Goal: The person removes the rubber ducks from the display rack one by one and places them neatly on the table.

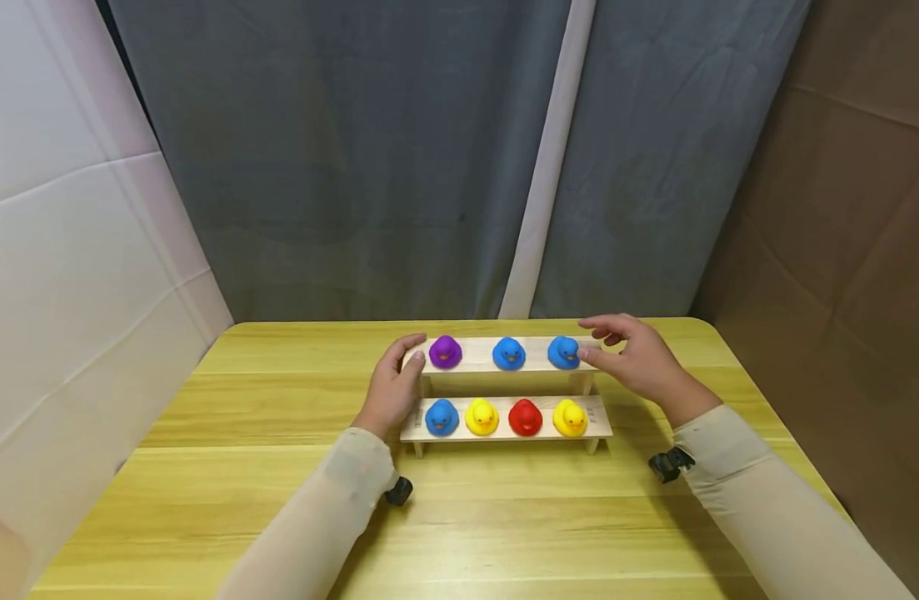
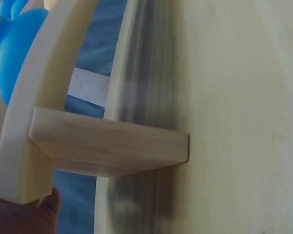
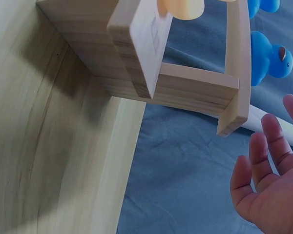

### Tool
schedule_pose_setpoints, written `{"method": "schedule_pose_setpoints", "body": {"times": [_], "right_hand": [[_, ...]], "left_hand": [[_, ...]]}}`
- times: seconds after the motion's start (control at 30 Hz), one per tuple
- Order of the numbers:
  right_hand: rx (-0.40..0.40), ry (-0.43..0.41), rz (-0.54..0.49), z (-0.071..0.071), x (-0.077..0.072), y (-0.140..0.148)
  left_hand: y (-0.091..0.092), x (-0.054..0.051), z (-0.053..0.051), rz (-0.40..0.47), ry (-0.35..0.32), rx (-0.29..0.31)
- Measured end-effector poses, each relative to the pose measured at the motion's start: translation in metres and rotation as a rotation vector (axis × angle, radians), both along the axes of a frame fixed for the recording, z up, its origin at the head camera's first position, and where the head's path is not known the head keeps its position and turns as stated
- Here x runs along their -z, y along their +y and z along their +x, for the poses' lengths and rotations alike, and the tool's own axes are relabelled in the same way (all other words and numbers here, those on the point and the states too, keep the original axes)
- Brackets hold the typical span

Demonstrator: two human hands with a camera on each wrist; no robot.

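**Two hands flanked a two-step rack of ducks**

A grey curtain filled the upper middle of the frame, seemingly hung as a plain backdrop. Below it the wooden table spread to the lower edge, giving the work a level base.

The wooden rack stood on it just below the centre of the frame, its back board raised above the front one on side supports, likely so that neither row hid the other.

At its left end, the left hand gripped the tip of the upper board, thumb in front and fingers behind, probably to steady it. At the right end, the right hand held nothing, its fingers spread and lightly bent. Its thumb was close to the right-hand blue duck; whether they touched, I could not tell.

On the upper board, a purple duck sat at the left, with a wider gap before the middle blue duck. Along the lower board, the front blue duck, left yellow duck, red duck and right yellow duck were spaced fairly evenly, apparently so each stood apart.
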State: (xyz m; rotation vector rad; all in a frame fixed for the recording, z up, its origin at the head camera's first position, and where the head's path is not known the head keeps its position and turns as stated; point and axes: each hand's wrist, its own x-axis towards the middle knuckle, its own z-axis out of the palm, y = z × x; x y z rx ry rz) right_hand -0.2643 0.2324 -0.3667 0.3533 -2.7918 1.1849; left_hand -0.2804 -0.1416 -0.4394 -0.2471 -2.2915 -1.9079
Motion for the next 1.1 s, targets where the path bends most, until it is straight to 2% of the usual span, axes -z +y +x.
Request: {"method": "schedule_pose_setpoints", "body": {"times": [0.27,0.43,0.7,1.0,1.1], "right_hand": [[-0.028,-0.024,0.015,-0.004,-0.003,-0.003],[-0.053,-0.039,0.011,-0.004,-0.005,-0.006],[-0.09,-0.049,0.023,-0.003,-0.008,-0.009],[-0.098,-0.077,0.024,-0.006,-0.006,-0.008],[-0.103,-0.074,0.024,-0.006,-0.005,-0.009]], "left_hand": [[0.004,0.005,-0.002,0.024,-0.03,-0.024],[0.004,0.007,-0.003,-0.001,0.011,-0.017],[0.005,0.013,-0.005,0.027,0.041,-0.006],[0.011,0.012,-0.005,0.043,0.036,-0.019],[0.013,0.007,-0.001,0.055,0.027,-0.024]]}}
